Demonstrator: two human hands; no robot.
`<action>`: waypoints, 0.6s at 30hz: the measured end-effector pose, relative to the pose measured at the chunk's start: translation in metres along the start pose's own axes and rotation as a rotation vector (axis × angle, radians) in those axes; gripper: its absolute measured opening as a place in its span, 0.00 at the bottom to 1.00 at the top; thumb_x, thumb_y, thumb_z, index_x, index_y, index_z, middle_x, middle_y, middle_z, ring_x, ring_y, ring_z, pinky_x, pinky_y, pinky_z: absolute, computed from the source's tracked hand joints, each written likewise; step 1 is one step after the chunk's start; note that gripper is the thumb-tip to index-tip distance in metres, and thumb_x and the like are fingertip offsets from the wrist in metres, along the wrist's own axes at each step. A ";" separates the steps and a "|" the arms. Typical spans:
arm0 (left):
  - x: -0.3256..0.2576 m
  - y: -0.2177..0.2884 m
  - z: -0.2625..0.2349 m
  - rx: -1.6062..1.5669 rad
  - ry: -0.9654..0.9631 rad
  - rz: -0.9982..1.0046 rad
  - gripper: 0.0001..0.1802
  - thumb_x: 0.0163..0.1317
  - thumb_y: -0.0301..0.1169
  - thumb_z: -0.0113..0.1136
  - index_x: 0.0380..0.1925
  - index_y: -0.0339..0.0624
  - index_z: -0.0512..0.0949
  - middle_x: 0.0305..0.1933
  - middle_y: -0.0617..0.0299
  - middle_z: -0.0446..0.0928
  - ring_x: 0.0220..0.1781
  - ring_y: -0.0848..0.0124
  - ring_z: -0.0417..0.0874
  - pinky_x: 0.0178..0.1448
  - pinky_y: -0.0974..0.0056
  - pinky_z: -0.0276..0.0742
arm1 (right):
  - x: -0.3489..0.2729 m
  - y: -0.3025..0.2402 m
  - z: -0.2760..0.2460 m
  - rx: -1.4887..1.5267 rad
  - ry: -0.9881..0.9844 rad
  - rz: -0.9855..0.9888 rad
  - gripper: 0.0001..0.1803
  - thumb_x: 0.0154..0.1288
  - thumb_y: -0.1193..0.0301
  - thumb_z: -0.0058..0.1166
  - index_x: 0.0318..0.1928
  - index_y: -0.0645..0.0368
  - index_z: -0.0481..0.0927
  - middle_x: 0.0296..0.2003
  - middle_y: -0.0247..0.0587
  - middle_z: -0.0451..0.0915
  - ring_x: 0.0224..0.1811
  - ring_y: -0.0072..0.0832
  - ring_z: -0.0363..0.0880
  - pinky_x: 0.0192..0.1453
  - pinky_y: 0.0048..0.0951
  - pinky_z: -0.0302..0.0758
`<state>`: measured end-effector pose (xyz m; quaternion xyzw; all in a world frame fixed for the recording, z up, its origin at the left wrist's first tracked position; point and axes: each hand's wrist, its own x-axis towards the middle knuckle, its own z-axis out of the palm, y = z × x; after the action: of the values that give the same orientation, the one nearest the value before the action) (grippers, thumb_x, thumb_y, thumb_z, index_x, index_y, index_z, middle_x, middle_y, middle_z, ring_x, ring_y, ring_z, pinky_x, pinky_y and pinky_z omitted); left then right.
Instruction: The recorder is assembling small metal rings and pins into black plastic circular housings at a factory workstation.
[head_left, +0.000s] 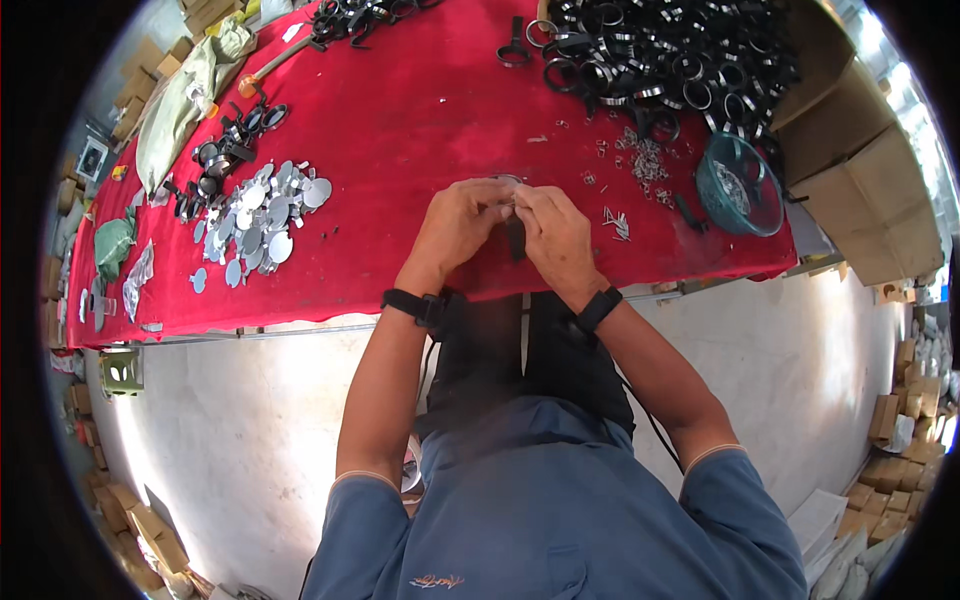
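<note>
Both hands meet over the near edge of the red counter (400, 130): the left hand (455, 228) and the right hand (555, 235) pinch one small black ring-shaped frame (514, 215) with a handle between their fingertips. It looks light and stiff, probably smooth, best gripped at its rim and handle. Round mirror discs (262, 215) lie far left; a heap of black frames (660, 60) sits far right.

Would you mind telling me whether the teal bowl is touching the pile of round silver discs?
Apart. The head view shows the teal bowl at the right end of the red cloth and the silver discs far to the left, both hands between.
</note>
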<state>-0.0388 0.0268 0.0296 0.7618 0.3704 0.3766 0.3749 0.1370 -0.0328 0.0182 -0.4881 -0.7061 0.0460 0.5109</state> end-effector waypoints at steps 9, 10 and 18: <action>0.008 0.009 -0.005 0.122 -0.081 -0.048 0.17 0.66 0.20 0.72 0.55 0.38 0.91 0.60 0.48 0.90 0.62 0.54 0.91 0.68 0.56 0.85 | 0.001 0.002 0.004 0.024 0.065 0.048 0.19 0.72 0.82 0.61 0.61 0.59 0.85 0.47 0.51 0.86 0.49 0.50 0.89 0.51 0.45 0.87; 0.007 0.010 -0.004 0.122 -0.083 -0.049 0.17 0.66 0.20 0.72 0.55 0.38 0.91 0.60 0.48 0.90 0.62 0.54 0.91 0.68 0.56 0.85 | 0.000 0.002 0.004 0.055 0.075 0.053 0.19 0.72 0.82 0.61 0.61 0.59 0.85 0.48 0.51 0.86 0.49 0.50 0.89 0.51 0.44 0.87; 0.009 0.019 0.002 0.319 -0.015 -0.031 0.16 0.62 0.24 0.72 0.51 0.39 0.92 0.57 0.49 0.91 0.60 0.50 0.91 0.63 0.54 0.88 | -0.005 0.005 0.000 0.094 0.051 0.109 0.18 0.72 0.83 0.60 0.60 0.62 0.84 0.47 0.52 0.87 0.50 0.50 0.90 0.54 0.45 0.88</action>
<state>-0.0281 0.0255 0.0473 0.8087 0.4344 0.3014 0.2578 0.1397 -0.0339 0.0121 -0.5025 -0.6623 0.0944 0.5477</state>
